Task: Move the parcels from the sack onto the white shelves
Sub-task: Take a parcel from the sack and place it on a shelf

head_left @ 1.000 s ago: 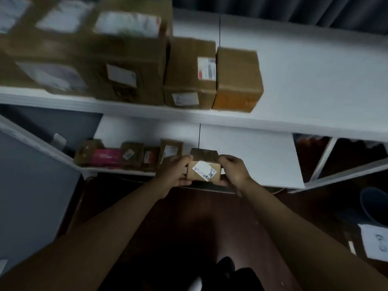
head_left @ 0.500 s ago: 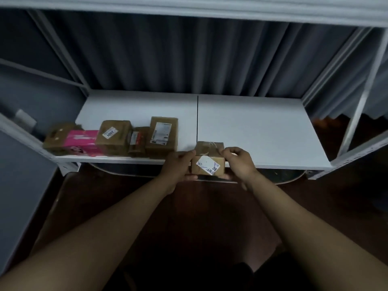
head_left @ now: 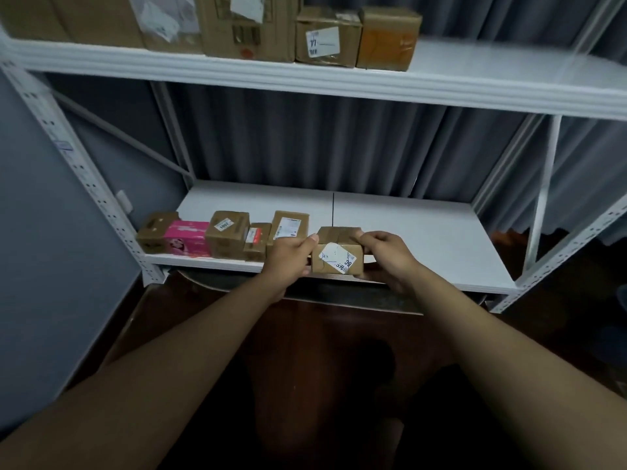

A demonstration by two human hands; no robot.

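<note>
Left hand (head_left: 291, 255) and right hand (head_left: 386, 256) grip 1 small parcel (head_left: 337, 254) at the lower shelf (head_left: 424, 239) front edge, 5 parcels (head_left: 226, 234) left, bare board right.

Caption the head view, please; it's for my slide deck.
Both hands, left and right, set a small cardboard parcel on the lower white shelf.
</note>
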